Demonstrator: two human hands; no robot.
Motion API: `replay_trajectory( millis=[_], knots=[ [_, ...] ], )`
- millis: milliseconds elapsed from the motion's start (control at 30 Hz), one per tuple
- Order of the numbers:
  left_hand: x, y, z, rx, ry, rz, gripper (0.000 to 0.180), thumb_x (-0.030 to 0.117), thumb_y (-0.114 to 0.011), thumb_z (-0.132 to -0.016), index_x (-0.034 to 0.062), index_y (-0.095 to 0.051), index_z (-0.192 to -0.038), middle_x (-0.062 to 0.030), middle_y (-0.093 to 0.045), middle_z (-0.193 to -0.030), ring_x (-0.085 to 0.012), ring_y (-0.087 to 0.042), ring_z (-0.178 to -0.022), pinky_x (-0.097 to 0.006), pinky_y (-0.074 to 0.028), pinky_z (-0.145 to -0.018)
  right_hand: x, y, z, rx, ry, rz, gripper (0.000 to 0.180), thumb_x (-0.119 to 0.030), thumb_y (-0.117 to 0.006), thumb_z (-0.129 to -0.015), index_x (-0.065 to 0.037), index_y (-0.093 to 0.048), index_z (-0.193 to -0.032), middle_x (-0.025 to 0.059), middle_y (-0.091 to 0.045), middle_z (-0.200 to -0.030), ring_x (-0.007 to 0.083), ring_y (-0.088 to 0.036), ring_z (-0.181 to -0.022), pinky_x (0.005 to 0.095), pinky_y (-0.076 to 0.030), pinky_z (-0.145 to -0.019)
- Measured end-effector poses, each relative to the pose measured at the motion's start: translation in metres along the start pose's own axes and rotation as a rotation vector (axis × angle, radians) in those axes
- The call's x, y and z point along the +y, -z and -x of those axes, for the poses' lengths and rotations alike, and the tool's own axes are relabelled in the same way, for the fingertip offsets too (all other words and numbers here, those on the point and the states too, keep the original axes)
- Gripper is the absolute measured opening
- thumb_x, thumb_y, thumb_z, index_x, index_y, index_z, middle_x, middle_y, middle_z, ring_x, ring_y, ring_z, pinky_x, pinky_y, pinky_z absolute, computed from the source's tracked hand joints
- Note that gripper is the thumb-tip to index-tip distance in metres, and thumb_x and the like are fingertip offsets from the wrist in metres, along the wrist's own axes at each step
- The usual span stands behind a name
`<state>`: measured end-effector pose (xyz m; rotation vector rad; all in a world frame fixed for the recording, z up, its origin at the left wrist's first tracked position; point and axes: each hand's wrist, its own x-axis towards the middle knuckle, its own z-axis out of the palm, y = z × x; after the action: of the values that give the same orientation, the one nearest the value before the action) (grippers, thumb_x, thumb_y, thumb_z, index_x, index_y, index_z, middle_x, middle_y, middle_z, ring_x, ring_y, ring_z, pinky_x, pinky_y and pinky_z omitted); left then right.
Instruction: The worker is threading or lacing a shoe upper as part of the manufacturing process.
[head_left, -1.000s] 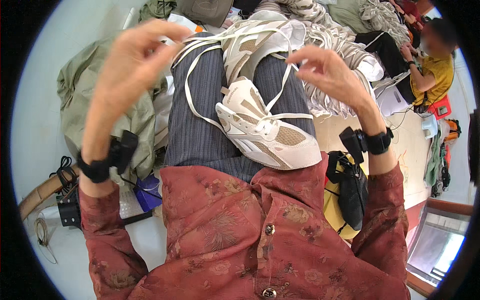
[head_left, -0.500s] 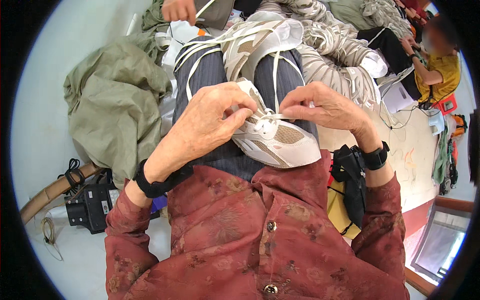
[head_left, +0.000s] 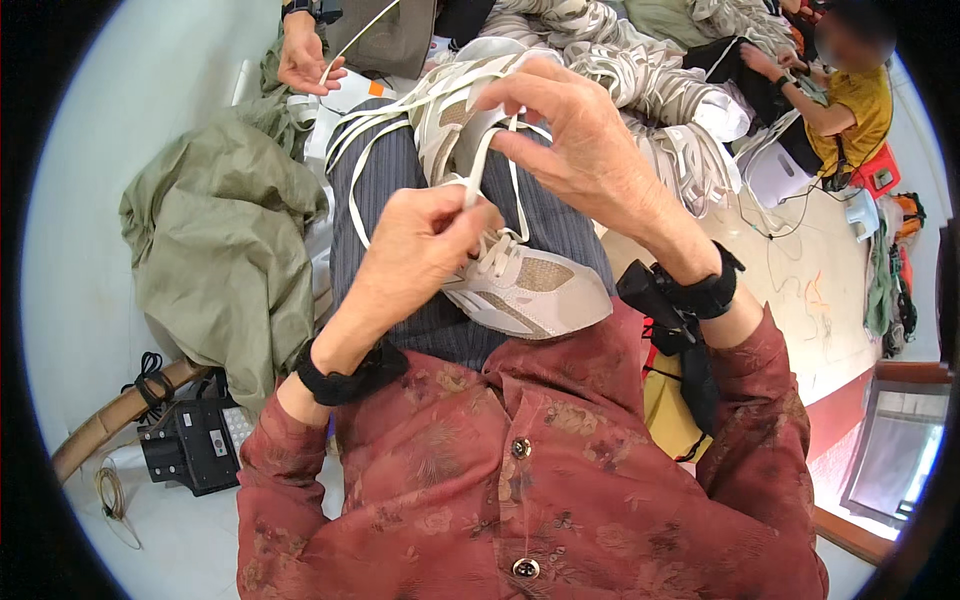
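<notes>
A white-and-beige sneaker (head_left: 540, 290) lies across my lap, toe pointing right and toward me, with white laces through its eyelets. My left hand (head_left: 405, 250) is closed, pinching a white shoelace (head_left: 481, 165) that rises from between thumb and fingers just above the sneaker's laced part. Higher up, my right hand (head_left: 580, 150) curls with thumb and fingers around the upper stretch of that lace; its fingertips partly hide the grip. Behind the hands a second sneaker (head_left: 435, 130) rests on my knees, with long loose laces draped over the striped trousers (head_left: 375, 160).
Bundles of similar sneakers (head_left: 690, 150) lie piled beyond my knees. A green cloth (head_left: 220, 250) lies left. Another person's hand (head_left: 305, 60) holds a lace at the top left. A person in yellow (head_left: 830, 110) sits at the far right. A black device (head_left: 190, 440) stands lower left.
My right hand has moved up and left, away from the sneaker, with the lace now stretched upward. My left hand has dropped slightly. The other person's hand at the top left has opened out and shifted.
</notes>
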<state>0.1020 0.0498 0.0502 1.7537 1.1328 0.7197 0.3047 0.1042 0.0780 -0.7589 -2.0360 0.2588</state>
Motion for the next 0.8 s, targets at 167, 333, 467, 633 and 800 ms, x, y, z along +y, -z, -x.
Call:
replay_trajectory(
  millis=[167, 333, 467, 633, 800],
  knots=[
    [-0.024, 0.030, 0.005, 0.154, 0.167, 0.487, 0.025, 0.025, -0.059, -0.103, 0.0026, -0.070, -0.098, 0.0060, -0.056, -0.071, -0.0004, -0.047, -0.061, -0.016, -0.038, -0.055, -0.011, 0.000, 0.028, -0.276, -0.454, -0.133, 0.015, -0.005, -0.068, -0.081, 0.004, -0.066, -0.093, 0.0170, -0.066, -0.070, 0.0236, -0.065, -0.064, 0.0344, -0.051, -0.062],
    [-0.025, 0.043, -0.001, 0.220, 0.221, 0.734, 0.024, 0.024, -0.058, -0.103, 0.0031, -0.065, -0.094, 0.0073, -0.052, -0.070, 0.0005, -0.044, -0.059, -0.014, -0.036, -0.052, -0.016, 0.003, 0.040, -0.420, -0.351, -0.402, 0.015, 0.001, -0.066, -0.079, 0.002, -0.071, -0.093, 0.0135, -0.072, -0.083, 0.0229, -0.069, -0.076, 0.0324, -0.054, -0.072],
    [-0.032, 0.033, -0.004, 0.210, 0.162, 0.596, 0.022, 0.025, -0.060, -0.100, 0.0065, -0.067, -0.093, 0.0081, -0.052, -0.071, -0.0004, -0.041, -0.057, -0.017, -0.029, -0.051, -0.002, 0.000, 0.046, -0.450, -0.222, -0.359, 0.018, 0.003, -0.066, -0.075, 0.000, -0.072, -0.092, 0.0148, -0.072, -0.087, 0.0258, -0.071, -0.081, 0.0349, -0.055, -0.073],
    [-0.030, 0.024, 0.002, 0.160, 0.221, 0.484, 0.021, 0.022, -0.061, -0.097, 0.0036, -0.067, -0.107, 0.0061, -0.052, -0.072, -0.0021, -0.041, -0.056, -0.018, -0.030, -0.051, 0.010, -0.018, 0.047, -0.511, -0.168, -0.487, 0.015, -0.002, -0.070, -0.069, -0.001, -0.071, -0.083, 0.0145, -0.070, -0.077, 0.0264, -0.069, -0.074, 0.0373, -0.053, -0.068],
    [-0.042, 0.025, 0.000, 0.102, 0.222, 0.464, 0.024, 0.018, -0.058, -0.097, 0.0019, -0.064, -0.115, 0.0051, -0.055, -0.076, -0.0020, -0.045, -0.060, -0.016, -0.034, -0.054, 0.012, -0.029, 0.054, -0.481, -0.162, -0.494, 0.013, 0.000, -0.067, -0.066, 0.000, -0.069, -0.079, 0.0143, -0.068, -0.074, 0.0276, -0.067, -0.072, 0.0388, -0.051, -0.066]
  ],
)
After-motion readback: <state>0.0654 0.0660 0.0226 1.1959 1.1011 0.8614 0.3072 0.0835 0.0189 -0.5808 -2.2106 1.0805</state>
